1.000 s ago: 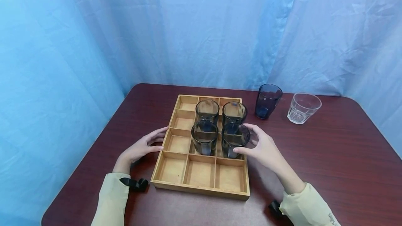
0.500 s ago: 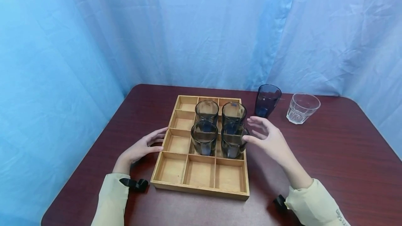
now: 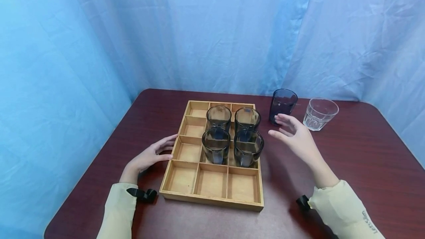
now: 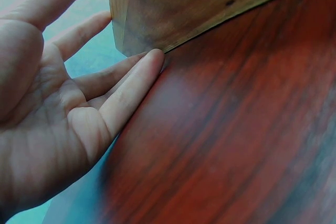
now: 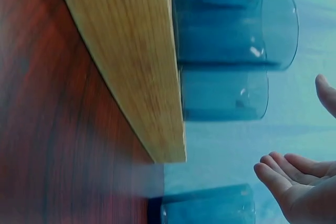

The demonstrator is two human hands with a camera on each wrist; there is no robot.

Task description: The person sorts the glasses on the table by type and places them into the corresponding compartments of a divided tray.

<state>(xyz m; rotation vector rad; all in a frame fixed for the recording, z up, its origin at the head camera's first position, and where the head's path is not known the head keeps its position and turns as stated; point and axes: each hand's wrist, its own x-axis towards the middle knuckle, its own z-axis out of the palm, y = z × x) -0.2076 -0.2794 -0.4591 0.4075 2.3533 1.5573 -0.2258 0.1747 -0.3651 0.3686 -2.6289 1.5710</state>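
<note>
A divided wooden tray (image 3: pixel 212 201) lies on the dark red table, with several dark tinted glasses standing in its middle and right compartments, among them the near right glass (image 3: pixel 248 148) and the near left glass (image 3: pixel 216 146). My left hand (image 3: pixel 149 157) rests its fingertips against the tray's left side; the left wrist view shows these fingers (image 4: pixel 131 90) touching the wooden wall. Away from the tray's right side, my right hand (image 3: pixel 300 141) hovers with relaxed, parted fingers and holds nothing. Just beyond it stands a dark blue glass (image 3: pixel 282 102), partly covered by its fingertips.
To the right of the blue glass is a clear faceted glass (image 3: pixel 320 113). Blue curtains (image 3: pixel 212 36) hang behind the table (image 3: pixel 365 150). Black wrist devices (image 3: pixel 142 194) sit by both sleeves.
My right hand has let go of the near right glass in the tray and moved right and away toward the blue glass. The left hand stays in place.
</note>
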